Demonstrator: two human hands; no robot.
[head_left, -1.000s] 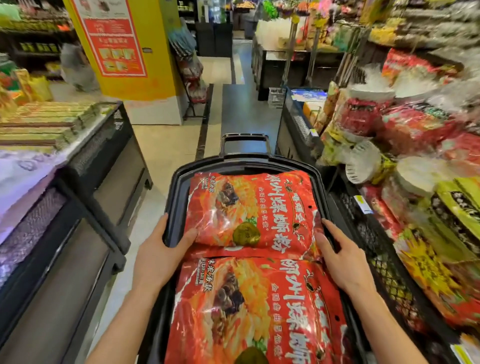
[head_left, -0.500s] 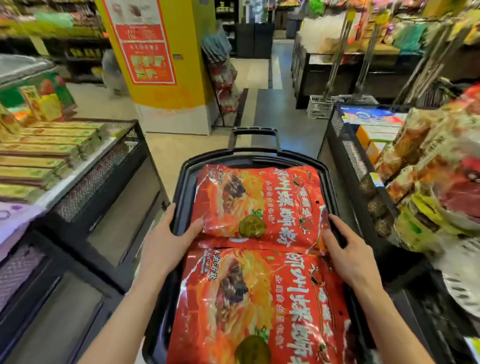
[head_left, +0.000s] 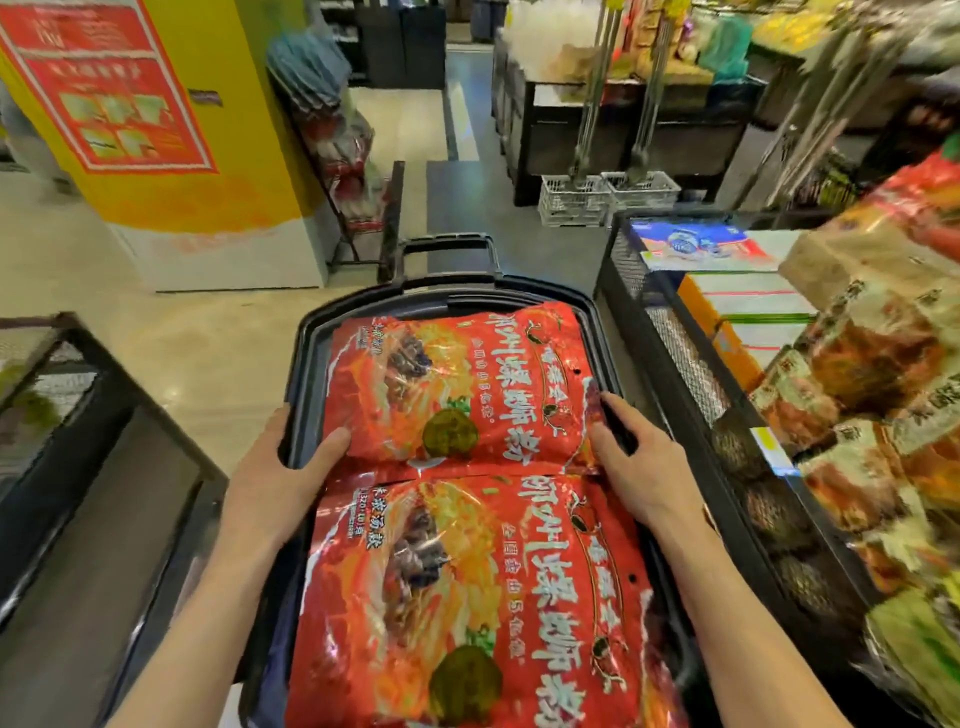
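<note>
A black shopping basket (head_left: 306, 364) with a pull handle (head_left: 447, 248) fills the lower middle of the view. Two large red noodle bags lie flat in it, the far bag (head_left: 457, 384) overlapping the near bag (head_left: 467, 597). My left hand (head_left: 275, 478) grips the basket's left rim, thumb hooked over the inside against the far bag. My right hand (head_left: 644, 457) holds the right rim, fingers lying along it and thumb pressed beside the far bag.
A black wire shelf (head_left: 675, 338) crowded with packaged goods (head_left: 883, 415) runs close along the right. A low black display case (head_left: 78, 467) stands at left. Ahead are a yellow pillar (head_left: 156, 130), a product rack (head_left: 358, 171) and white crates (head_left: 608, 197) beside the aisle floor.
The basket and I have moved forward along the aisle, so the pillar and the right shelf are closer. Both hands stay on the rims and the bags have not shifted.
</note>
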